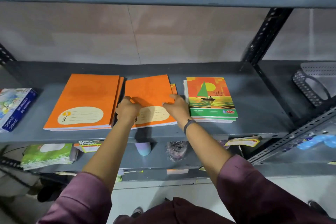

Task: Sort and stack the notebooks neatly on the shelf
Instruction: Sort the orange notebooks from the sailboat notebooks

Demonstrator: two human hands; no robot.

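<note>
Three piles of notebooks lie flat on the grey metal shelf [254, 100]. The left orange pile [81, 102] sits square, and just to its right is the middle orange pile [149, 92], its top book turned slightly so a corner of the book beneath shows at the far right. The left hand [127, 109] rests on that pile's left edge, fingers curled over the side. The right hand [177, 106] lies on its right edge, fingers spread and pressed flat against the cover, gripping nothing. Just beside it on the right is the sailboat pile [211, 96], with a boat on its top cover. A blue box [15, 108] lies at the far left, and a grey plastic basket [314, 85] on the neighbouring shelf to the right.
</note>
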